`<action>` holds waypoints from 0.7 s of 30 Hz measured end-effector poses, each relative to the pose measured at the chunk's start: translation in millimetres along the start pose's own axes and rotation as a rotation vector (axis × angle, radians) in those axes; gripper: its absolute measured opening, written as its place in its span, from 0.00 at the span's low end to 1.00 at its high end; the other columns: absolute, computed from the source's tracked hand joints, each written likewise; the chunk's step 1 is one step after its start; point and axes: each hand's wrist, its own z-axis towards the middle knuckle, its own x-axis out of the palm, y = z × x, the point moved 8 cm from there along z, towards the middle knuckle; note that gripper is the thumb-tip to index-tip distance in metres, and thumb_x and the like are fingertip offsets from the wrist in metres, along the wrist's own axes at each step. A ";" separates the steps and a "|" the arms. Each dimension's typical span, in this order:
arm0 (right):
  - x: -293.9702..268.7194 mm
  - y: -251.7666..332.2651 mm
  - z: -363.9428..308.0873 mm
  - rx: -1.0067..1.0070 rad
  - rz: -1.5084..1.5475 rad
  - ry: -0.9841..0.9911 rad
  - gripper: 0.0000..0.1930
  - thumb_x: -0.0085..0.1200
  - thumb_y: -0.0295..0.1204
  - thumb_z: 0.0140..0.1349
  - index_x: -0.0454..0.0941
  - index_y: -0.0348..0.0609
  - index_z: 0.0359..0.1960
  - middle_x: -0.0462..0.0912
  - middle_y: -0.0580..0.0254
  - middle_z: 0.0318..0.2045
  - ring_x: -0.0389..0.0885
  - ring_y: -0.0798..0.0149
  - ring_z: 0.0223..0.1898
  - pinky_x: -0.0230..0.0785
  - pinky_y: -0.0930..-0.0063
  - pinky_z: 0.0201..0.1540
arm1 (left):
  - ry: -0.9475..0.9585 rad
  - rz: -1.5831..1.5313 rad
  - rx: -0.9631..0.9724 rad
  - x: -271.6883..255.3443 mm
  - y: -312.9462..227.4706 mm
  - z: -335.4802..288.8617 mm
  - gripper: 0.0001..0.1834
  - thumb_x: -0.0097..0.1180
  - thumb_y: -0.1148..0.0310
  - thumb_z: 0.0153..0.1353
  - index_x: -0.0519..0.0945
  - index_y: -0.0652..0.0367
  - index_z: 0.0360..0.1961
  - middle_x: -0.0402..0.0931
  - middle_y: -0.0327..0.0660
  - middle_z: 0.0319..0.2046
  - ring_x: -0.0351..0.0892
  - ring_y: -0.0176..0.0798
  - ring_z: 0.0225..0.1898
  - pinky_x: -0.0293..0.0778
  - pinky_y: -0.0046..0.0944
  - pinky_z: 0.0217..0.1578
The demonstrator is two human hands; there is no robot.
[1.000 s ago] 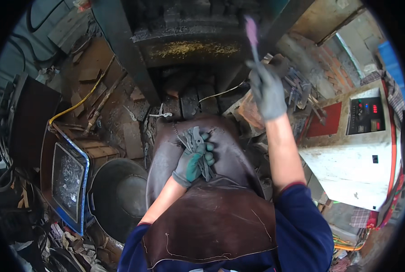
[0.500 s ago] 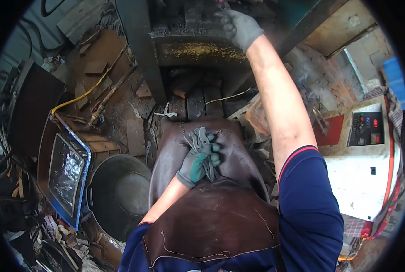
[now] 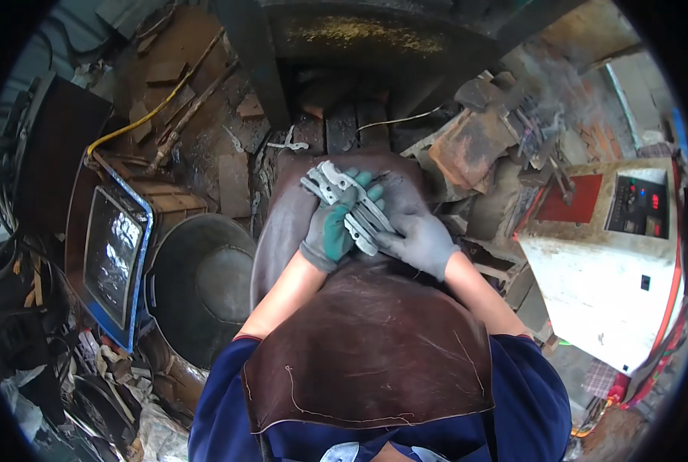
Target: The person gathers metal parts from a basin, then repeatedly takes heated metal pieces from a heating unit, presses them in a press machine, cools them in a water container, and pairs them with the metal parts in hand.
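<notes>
My left hand, in a grey and green glove, is closed around a bundle of flat, silvery-grey shaped metal pieces above my lap. Their kind is not clear; some have curved, notched ends. From the other side, my grey-gloved right hand pinches the lower right end of the same bundle, its fingertips partly hidden. A brown leather apron covers my chest and thighs beneath both hands.
Ahead stands a dark metal frame with yellow grains on its ledge. A black bucket and a blue-edged framed panel are at my left. To the right are rubble slabs and a white control cabinet.
My right hand has come back from the dark frame to the bundle, and the small tool-like thing it held is out of view. The bundle has risen slightly and turned.
</notes>
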 end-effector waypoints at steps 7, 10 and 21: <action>-9.2 -27.2 -15.0 -0.046 0.376 -0.312 0.16 0.55 0.45 0.56 0.82 0.47 0.36 0.81 0.49 0.32 0.79 0.45 0.35 0.72 0.58 0.38 | -0.034 0.169 0.026 -12.4 -0.3 -1.8 0.16 0.51 0.69 0.65 0.69 0.55 0.54 0.72 0.40 0.50 0.72 0.44 0.53 0.73 0.47 0.53; -18.4 -22.1 -24.6 -0.048 0.256 -0.342 0.15 0.54 0.44 0.57 0.81 0.47 0.37 0.80 0.49 0.31 0.78 0.45 0.34 0.71 0.57 0.38 | -0.060 0.264 0.003 -7.6 2.7 -3.0 0.09 0.51 0.68 0.65 0.73 0.55 0.45 0.77 0.37 0.41 0.78 0.39 0.41 0.79 0.43 0.44; -39.1 -154.8 -66.3 0.121 1.909 -0.819 0.16 0.45 0.26 0.66 0.69 0.34 0.54 0.80 0.53 0.42 0.82 0.65 0.39 0.79 0.75 0.37 | -0.040 0.347 -0.101 -2.5 14.2 1.6 0.14 0.50 0.65 0.67 0.69 0.52 0.52 0.71 0.33 0.30 0.69 0.30 0.28 0.71 0.34 0.33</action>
